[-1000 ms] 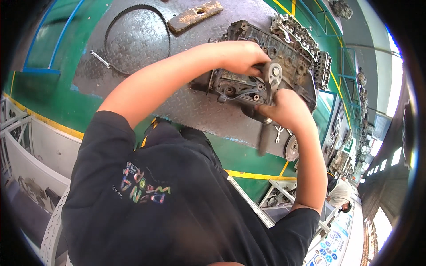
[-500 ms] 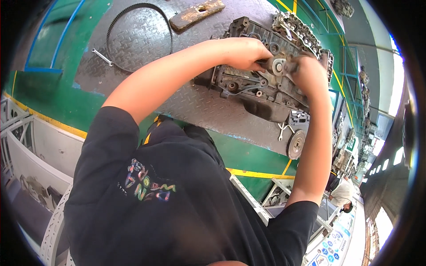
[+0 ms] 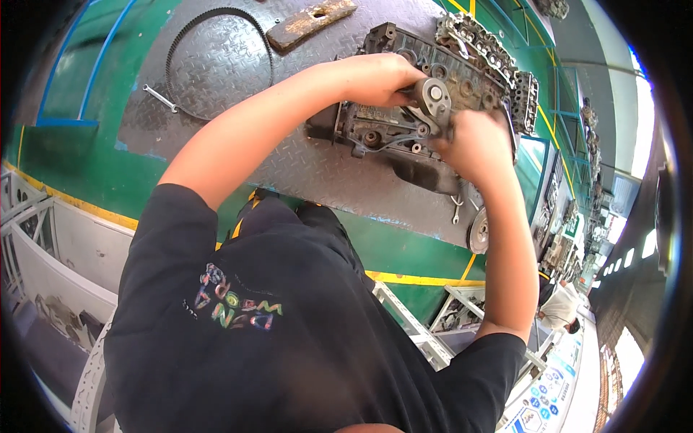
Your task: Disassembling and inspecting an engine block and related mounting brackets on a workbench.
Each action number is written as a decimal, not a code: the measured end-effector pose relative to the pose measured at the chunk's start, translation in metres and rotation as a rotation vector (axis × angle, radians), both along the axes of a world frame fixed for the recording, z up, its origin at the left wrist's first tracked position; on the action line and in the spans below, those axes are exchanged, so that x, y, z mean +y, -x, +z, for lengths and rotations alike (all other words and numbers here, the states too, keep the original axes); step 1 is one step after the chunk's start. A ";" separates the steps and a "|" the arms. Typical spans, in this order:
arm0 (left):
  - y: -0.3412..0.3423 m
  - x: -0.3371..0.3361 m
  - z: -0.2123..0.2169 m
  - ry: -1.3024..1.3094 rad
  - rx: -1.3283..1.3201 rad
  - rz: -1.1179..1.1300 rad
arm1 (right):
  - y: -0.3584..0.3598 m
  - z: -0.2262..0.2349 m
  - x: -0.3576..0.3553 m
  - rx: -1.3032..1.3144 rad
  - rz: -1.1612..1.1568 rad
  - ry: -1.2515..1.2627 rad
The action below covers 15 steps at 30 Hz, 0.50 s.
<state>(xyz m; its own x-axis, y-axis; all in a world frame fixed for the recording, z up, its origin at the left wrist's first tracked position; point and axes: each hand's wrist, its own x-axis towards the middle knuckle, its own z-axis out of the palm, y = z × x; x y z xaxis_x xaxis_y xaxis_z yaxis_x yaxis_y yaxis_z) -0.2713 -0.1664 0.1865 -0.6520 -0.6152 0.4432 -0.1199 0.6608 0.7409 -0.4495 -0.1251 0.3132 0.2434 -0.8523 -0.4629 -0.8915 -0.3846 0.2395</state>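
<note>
Over the engine block I hold a tensioner pulley, a round grey metal part with a bright hub and a short arm. My left hand is closed on its left edge, the fingertips partly hidden behind it. My right hand is at the lower end of its arm, fingers curled and somewhat blurred. The block lies on its side on a dark tread-plate table, with a thin cable running across its near side.
A toothed belt, a wrench and a worn wooden block lie to the left. Cylinder heads sit beyond the engine block. Near the table's right end are another wrench and a round metal disc. A person is farther right.
The tensioner pulley has shifted left and up and now stands out from the engine block, tilted. Both hands moved with it; my right hand dropped toward its lower end.
</note>
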 end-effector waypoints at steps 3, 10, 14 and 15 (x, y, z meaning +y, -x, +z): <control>0.002 0.001 0.001 -0.021 -0.041 0.043 | 0.007 -0.004 -0.011 0.022 -0.018 -0.024; 0.004 0.003 0.002 0.068 -0.139 0.041 | 0.020 -0.015 -0.015 -0.013 0.109 0.141; 0.011 0.002 0.001 0.034 -0.113 0.144 | 0.026 -0.011 -0.026 0.029 0.043 0.048; 0.013 0.003 0.001 0.032 -0.116 0.134 | 0.024 -0.011 -0.025 0.023 0.005 0.175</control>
